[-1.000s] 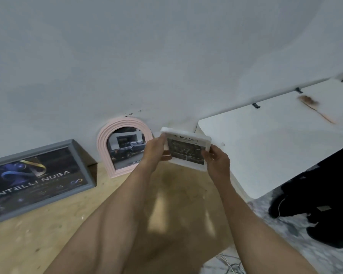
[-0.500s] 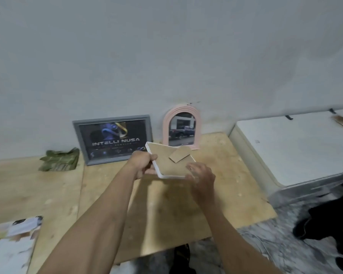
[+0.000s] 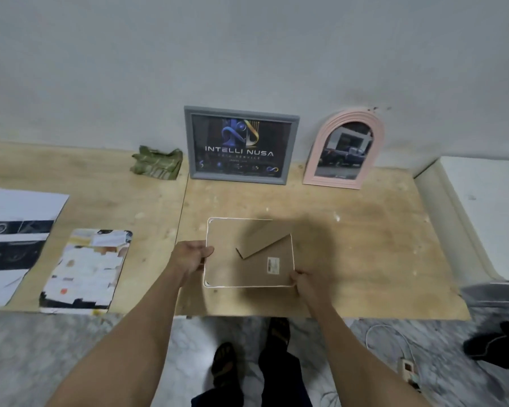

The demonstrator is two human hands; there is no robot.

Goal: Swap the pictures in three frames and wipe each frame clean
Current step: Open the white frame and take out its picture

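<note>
Centre, nearest: one white frame (image 3: 249,254), face down on the wooden table (image 3: 365,245), cardboard back and stand uppermost. Left hand (image 3: 188,255) gripped its left edge; right hand (image 3: 304,282) pinched its lower right corner. Back not yet opened; judged an early step, with this swap and wipe both outstanding. Left: two loose prints (image 3: 50,251). Far, against the wall: one green cloth (image 3: 156,163), one grey frame (image 3: 241,145), one pink arched frame (image 3: 346,152). Frames: three.

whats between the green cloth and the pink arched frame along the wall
The grey frame with the INTELLI NUSA picture stands between the green cloth and the pink arched frame, seen in the head view.
</note>
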